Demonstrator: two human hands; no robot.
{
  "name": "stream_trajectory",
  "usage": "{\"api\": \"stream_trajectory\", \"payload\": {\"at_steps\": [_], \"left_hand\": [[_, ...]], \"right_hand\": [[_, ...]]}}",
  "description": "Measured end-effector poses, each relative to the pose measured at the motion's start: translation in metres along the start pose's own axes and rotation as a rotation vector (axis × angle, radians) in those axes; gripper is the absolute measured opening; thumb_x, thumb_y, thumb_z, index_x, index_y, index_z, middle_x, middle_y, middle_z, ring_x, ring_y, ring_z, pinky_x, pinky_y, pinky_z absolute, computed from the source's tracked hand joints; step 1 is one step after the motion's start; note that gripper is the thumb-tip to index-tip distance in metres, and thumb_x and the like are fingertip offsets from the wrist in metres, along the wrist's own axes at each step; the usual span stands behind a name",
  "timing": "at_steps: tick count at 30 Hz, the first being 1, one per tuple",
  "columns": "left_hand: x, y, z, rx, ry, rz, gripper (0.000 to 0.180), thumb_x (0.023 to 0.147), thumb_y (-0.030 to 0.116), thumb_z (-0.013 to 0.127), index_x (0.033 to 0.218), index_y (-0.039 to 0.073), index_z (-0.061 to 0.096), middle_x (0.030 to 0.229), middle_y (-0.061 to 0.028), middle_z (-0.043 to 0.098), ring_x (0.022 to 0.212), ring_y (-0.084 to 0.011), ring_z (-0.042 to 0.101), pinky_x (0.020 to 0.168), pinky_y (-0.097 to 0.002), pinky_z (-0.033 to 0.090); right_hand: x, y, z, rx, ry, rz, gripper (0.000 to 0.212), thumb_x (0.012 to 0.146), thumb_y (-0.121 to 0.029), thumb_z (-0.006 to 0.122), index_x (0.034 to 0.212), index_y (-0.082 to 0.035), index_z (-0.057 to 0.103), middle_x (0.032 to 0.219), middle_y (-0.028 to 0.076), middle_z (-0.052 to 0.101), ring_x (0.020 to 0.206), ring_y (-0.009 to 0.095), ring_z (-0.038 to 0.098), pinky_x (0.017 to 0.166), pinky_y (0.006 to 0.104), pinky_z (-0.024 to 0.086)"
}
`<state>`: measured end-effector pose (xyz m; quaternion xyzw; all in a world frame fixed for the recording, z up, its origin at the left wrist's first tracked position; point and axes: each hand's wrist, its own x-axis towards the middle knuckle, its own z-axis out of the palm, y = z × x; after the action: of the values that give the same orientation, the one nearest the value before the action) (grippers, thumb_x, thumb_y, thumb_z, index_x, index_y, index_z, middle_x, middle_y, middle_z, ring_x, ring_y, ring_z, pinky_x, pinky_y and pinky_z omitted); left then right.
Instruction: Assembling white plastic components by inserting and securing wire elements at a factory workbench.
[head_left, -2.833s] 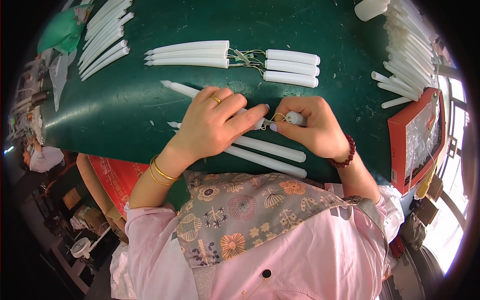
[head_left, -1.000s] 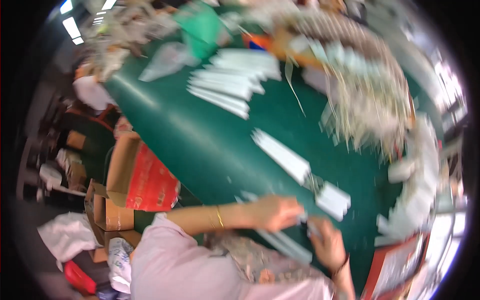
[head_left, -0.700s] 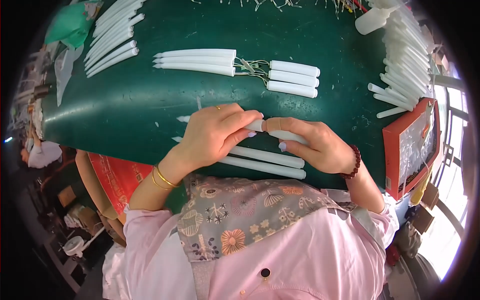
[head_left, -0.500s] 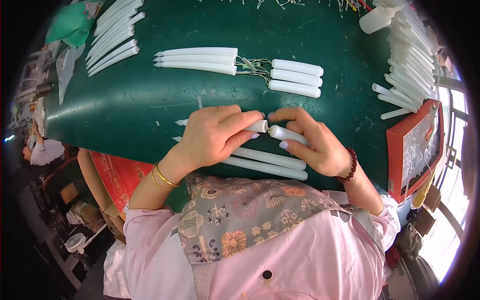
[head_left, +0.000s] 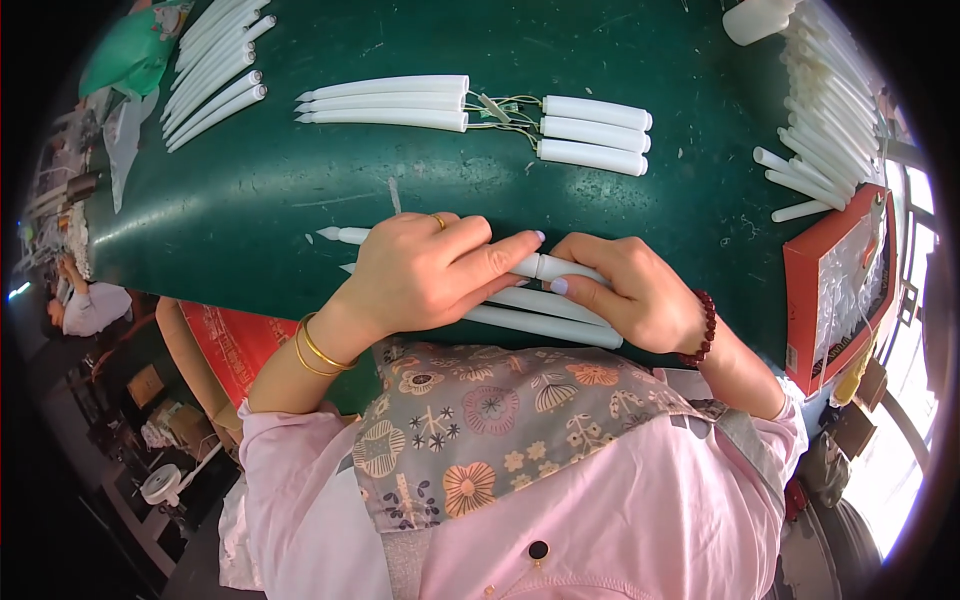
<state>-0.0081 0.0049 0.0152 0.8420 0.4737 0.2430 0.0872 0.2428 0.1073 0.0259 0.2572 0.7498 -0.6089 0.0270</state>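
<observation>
A long white taper candle (head_left: pixel 520 266) lies across the near edge of the green bench (head_left: pixel 250 190), held at its middle by both hands. The left hand (head_left: pixel 425 272) covers the tapered half, fingers curled over it with the index finger stretched along the shaft; only the pointed tip pokes out past the knuckles to the left. The right hand (head_left: pixel 625 290) closes on the thicker base half, thumb and fingertips pinching it right at the seam where the two halves meet. Directly beneath the hands, touching or just beside the held piece, lie two more white candles (head_left: pixel 540 318) side by side on the bench.

Farther up the bench, three tapered candle tops (head_left: pixel 385 102) sit in a neat row, joined by thin wires (head_left: pixel 505 110) to three white cylindrical bases (head_left: pixel 595 135). At the upper left lies a fanned bundle of tapers (head_left: pixel 215 75) beside a green bag (head_left: pixel 125 60). Along the right edge runs a pile of white tubes (head_left: pixel 825 110), with a red tray (head_left: pixel 835 285) just below it.
</observation>
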Motion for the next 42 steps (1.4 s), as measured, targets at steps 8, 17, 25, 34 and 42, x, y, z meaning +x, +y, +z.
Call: {"api": "stream_trajectory", "payload": {"at_steps": [8, 17, 25, 34, 42], "left_hand": [[-0.012, 0.014, 0.013, 0.064, -0.054, 0.001, 0.039, 0.075, 0.022, 0.086, 0.111, 0.011, 0.078, 0.074, 0.0014, 0.052, 0.057, -0.0145, 0.055, 0.049, -0.0311, 0.042], [0.002, 0.005, 0.020, 0.063, 0.035, -0.028, 0.028, 0.079, 0.017, 0.080, 0.107, 0.011, 0.078, 0.075, 0.0014, 0.054, 0.055, -0.0150, 0.056, 0.047, -0.0316, 0.043], [0.004, -0.006, 0.028, 0.026, 0.007, 0.009, 0.028, 0.082, 0.017, 0.078, 0.110, 0.010, 0.077, 0.075, 0.0005, 0.053, 0.056, -0.0164, 0.057, 0.048, -0.0335, 0.044], [0.004, -0.013, -0.002, -0.136, 0.050, -0.160, 0.030, 0.080, 0.022, 0.087, 0.104, 0.007, 0.077, 0.089, -0.0046, 0.065, 0.081, -0.0260, 0.065, 0.070, -0.0374, 0.052], [0.020, -0.064, 0.004, 0.113, 0.100, -0.214, 0.025, 0.082, 0.021, 0.086, 0.097, 0.009, 0.071, 0.096, -0.0027, 0.066, 0.091, -0.0251, 0.065, 0.079, -0.0413, 0.051]], "right_hand": [[-0.008, 0.012, 0.018, -0.388, 0.138, -0.252, 0.026, 0.095, -0.015, 0.073, 0.116, -0.001, 0.067, 0.088, 0.020, 0.072, 0.073, 0.043, 0.068, 0.062, 0.0467, 0.053], [0.003, 0.020, 0.014, -0.523, 0.284, -0.366, 0.032, 0.092, -0.018, 0.076, 0.118, -0.002, 0.067, 0.080, 0.014, 0.068, 0.065, 0.035, 0.067, 0.055, 0.0447, 0.052], [0.010, 0.025, 0.009, -0.659, 0.275, -0.386, 0.037, 0.092, -0.019, 0.075, 0.123, -0.002, 0.066, 0.080, 0.011, 0.067, 0.062, 0.031, 0.067, 0.053, 0.0419, 0.051], [0.020, 0.015, -0.001, -0.739, 0.481, -0.488, 0.021, 0.086, -0.018, 0.080, 0.105, -0.009, 0.075, 0.102, 0.005, 0.067, 0.089, 0.026, 0.066, 0.076, 0.0412, 0.051], [0.043, 0.015, 0.000, -1.041, 0.728, -0.259, 0.037, 0.080, -0.012, 0.080, 0.115, -0.015, 0.069, 0.106, 0.001, 0.065, 0.100, 0.021, 0.061, 0.082, 0.0387, 0.042]]}}
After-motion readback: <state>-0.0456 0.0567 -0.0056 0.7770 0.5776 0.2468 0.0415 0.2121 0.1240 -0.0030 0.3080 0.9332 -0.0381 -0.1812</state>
